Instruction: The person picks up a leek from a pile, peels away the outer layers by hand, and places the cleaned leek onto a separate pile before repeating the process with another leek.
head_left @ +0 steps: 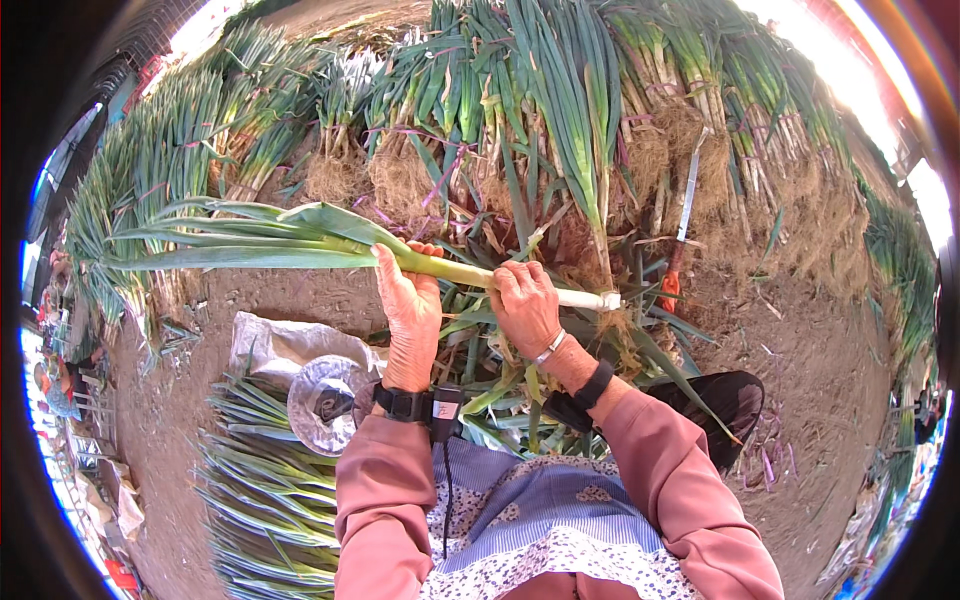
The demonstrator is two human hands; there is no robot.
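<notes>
A long green onion point(455, 270) lies sideways across the middle, its leaves toward the left and its white root end toward the right. My left hand point(408, 312) supports it where the leaves begin, thumb up in front and fingertips behind the stalk. My right hand point(525, 308) is closed over the pale shank, a short way from the root end. Loose leaves and peelings point(480, 345) lie beneath both hands. Just right of the root end stands a narrow-bladed knife point(688, 190) with an orange handle, blade pointing away from me.
Bundles of green onions point(480, 80), roots toward me, line the far side. More onions point(270, 490) lie in a pile at the lower left. Beside that pile are a roll of clear plastic point(312, 400) and a whitish sack point(270, 345). Purple ties point(768, 460) litter the dirt ground at right.
</notes>
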